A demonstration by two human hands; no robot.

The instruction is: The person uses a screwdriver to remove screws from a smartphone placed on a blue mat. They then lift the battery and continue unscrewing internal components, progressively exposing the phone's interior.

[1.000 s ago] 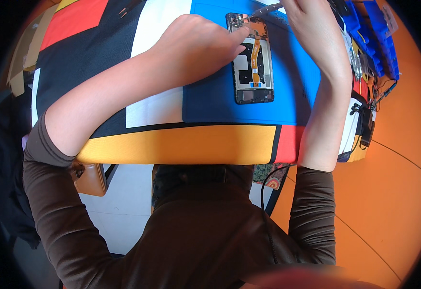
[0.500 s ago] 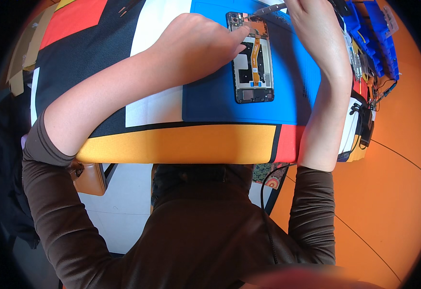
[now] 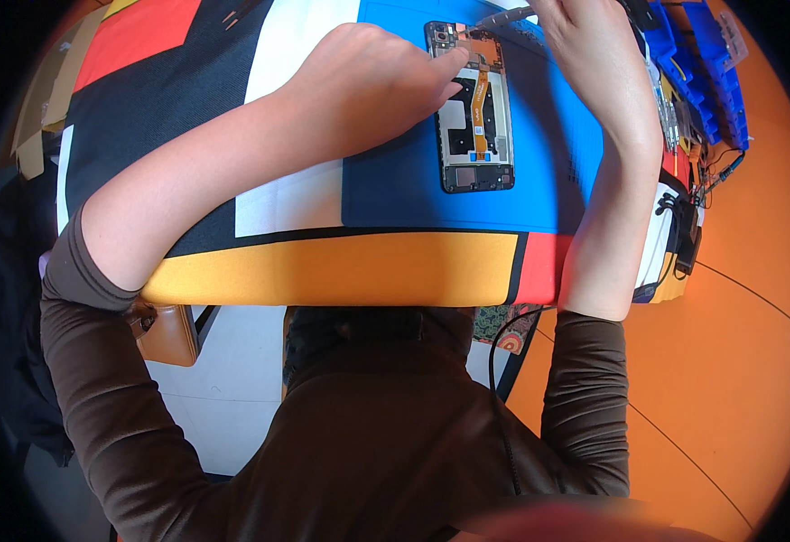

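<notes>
An opened smartphone (image 3: 496, 116) lies on a blue work mat (image 3: 390, 194), its circuit board and an orange flex cable exposed. My left hand (image 3: 372, 86) comes over its left edge with the fingers curled, the index fingertip pressing on the upper board and the thumb at the side. In my right hand (image 3: 589, 63), beyond the phone's top right, is a slim grey pointed tool that looks like tweezers (image 3: 508, 16). Its tip reaches the phone's upper end, close to my left index finger. The right fingertips are partly cut off by the upper edge of the picture.
A patterned cloth (image 3: 341, 266) covers the table under the mat. Blue parts bins (image 3: 697, 72) stand at the far right, with black cables (image 3: 679, 217) nearer me. A cardboard box (image 3: 38, 117) is at the far left; a brown leather bag (image 3: 169, 336) sits below the table edge.
The tweezers and my right fingers have shifted very slightly at the phone's upper end. My left hand and the phone stay practically where they were.
</notes>
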